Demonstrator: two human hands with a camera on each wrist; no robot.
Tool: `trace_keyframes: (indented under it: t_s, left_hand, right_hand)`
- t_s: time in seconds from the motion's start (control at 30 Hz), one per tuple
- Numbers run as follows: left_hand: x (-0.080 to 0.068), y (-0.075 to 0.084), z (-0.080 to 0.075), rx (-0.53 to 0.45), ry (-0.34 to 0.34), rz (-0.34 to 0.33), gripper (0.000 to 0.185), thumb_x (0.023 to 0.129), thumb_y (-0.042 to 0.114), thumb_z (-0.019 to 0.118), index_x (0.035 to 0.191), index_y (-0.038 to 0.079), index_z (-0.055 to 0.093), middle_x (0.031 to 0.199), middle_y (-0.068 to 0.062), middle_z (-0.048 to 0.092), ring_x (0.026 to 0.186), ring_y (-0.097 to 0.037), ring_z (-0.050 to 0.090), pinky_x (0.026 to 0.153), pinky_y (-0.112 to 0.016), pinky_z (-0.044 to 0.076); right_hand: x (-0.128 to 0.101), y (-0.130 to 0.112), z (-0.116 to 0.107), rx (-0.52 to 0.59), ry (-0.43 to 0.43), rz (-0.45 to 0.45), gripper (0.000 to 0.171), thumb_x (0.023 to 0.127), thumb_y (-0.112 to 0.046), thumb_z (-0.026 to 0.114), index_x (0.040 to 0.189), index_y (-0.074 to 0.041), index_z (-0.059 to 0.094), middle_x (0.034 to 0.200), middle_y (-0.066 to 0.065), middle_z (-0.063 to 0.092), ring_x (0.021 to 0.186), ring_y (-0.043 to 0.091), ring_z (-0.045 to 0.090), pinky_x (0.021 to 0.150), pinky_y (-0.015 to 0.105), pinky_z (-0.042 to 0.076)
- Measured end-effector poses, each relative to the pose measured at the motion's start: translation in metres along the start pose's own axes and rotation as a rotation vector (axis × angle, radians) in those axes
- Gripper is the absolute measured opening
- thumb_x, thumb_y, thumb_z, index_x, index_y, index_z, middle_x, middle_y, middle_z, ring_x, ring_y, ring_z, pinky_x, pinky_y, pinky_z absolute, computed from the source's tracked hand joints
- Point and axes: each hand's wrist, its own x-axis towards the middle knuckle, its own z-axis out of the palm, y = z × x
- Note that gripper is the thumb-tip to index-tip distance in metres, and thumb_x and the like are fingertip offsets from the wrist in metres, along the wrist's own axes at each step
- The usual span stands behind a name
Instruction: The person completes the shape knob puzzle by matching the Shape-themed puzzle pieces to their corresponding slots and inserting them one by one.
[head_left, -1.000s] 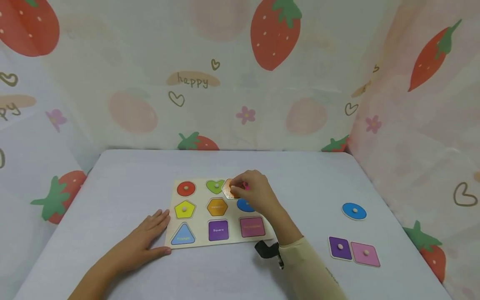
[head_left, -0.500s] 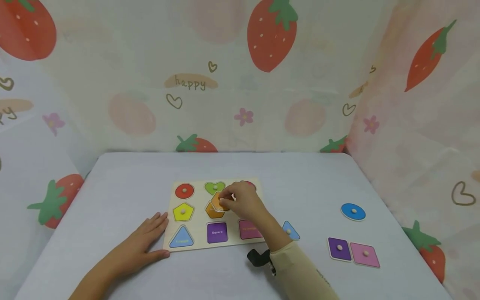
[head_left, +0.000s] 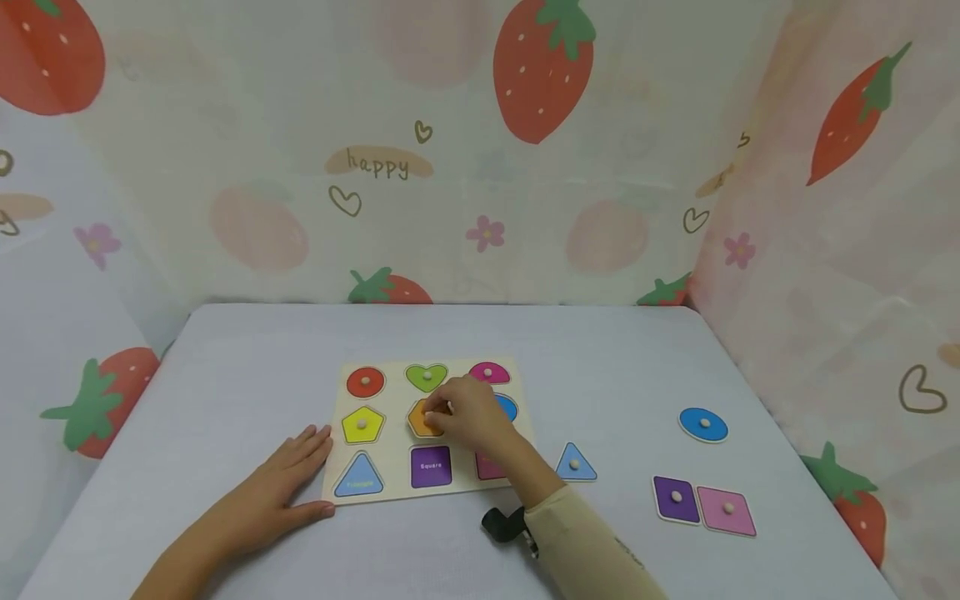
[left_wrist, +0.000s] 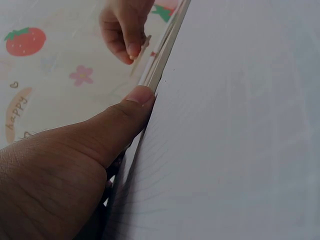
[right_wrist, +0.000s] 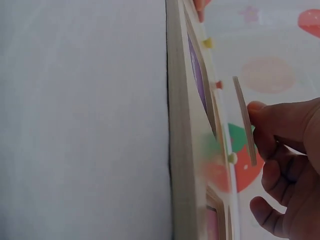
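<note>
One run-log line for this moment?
right hand: pinches orange hexagon piece just above its slot | left hand: flat, thumb against puzzle board | blue triangle: off board

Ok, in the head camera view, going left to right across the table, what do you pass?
Left hand → puzzle board → blue triangle piece → purple square piece → pink square piece.

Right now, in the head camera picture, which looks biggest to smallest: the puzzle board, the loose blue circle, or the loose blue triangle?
1. Puzzle board, by far the largest.
2. Loose blue circle.
3. Loose blue triangle, slightly smaller-looking, though the two are close.
</note>
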Motion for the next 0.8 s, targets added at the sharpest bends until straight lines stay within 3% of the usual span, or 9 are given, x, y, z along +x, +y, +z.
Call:
trace_keyframes:
  t_s: [0.1, 0.17, 0.4, 0.8]
  left_hand:
    - [-0.001, -0.001, 0.001, 0.004, 0.007, 0.021, 0.102, 0.084, 0.072, 0.066, 0.161, 0.013, 0.034, 0.17, 0.0, 0.025, 0.158, -0.032, 0.016, 0.116, -0.006, -0.01]
    - [-0.002, 0.0, 0.0, -0.002, 0.012, 0.033, 0.101, 0.085, 0.071, 0.067, 0.161, 0.012, 0.035, 0.17, -0.001, 0.026, 0.158, -0.032, 0.016, 0.111, -0.001, -0.012]
    - [-0.003, 0.004, -0.003, -0.012, 0.0, 0.021, 0.1, 0.085, 0.069, 0.067, 0.161, 0.012, 0.035, 0.17, -0.001, 0.025, 0.158, -0.032, 0.015, 0.111, -0.002, -0.012]
    - [-0.001, -0.001, 0.0, 0.005, 0.002, 0.019, 0.101, 0.085, 0.073, 0.065, 0.161, 0.014, 0.034, 0.17, 0.001, 0.024, 0.159, -0.03, 0.015, 0.115, -0.005, -0.011]
  right_hand:
    - [0.001, 0.001, 0.004, -0.016, 0.002, 0.0, 0.008, 0.09, -0.029, 0.081, 0.094, -0.021, 0.082, 0.078, -0.014, 0.062, 0.082, 0.008, 0.053, 0.07, 0.021, 0.047]
    - [0.002, 0.001, 0.005, -0.012, 0.001, 0.003, 0.009, 0.09, -0.029, 0.081, 0.094, -0.021, 0.081, 0.078, -0.013, 0.062, 0.081, 0.008, 0.054, 0.069, 0.02, 0.047]
    - [0.007, 0.003, 0.012, 0.013, -0.001, 0.021, 0.011, 0.091, -0.029, 0.08, 0.095, -0.019, 0.082, 0.079, -0.012, 0.063, 0.077, 0.007, 0.055, 0.065, 0.018, 0.049]
    - [0.01, 0.007, 0.019, -0.043, 0.011, 0.019, 0.011, 0.091, -0.028, 0.079, 0.098, -0.02, 0.082, 0.08, -0.013, 0.065, 0.079, 0.006, 0.055, 0.068, 0.017, 0.049]
